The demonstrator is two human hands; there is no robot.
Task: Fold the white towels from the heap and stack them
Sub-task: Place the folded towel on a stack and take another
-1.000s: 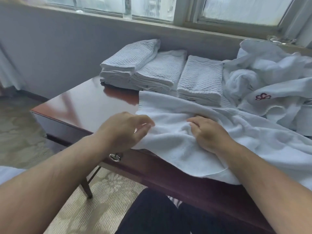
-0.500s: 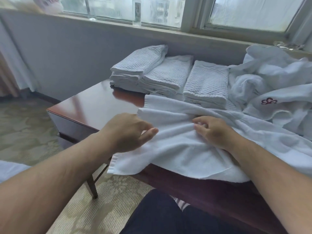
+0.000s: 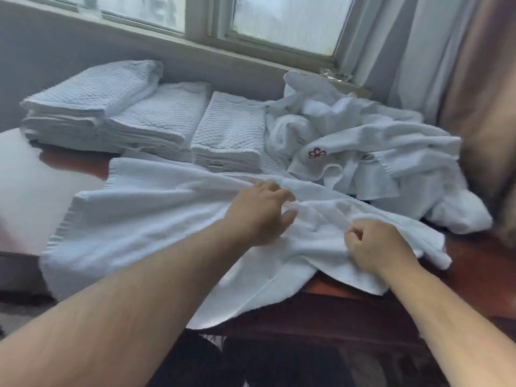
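Each grip pinches the spread white terry towel [image 3: 139, 213], left hand [image 3: 259, 210] at a ridge, right hand [image 3: 374, 244] bunching cloth; best to pull apart evenly, flattening wrinkles.

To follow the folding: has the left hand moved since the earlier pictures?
Yes. The left hand moved rightward, from the left edge of the spread towel to in front of the rightmost folded stack.

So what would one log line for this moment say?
towel: spread, unfolded | left hand: pinches towel ridge | right hand: grips towel | folded stacks: three, behind | heap: far right
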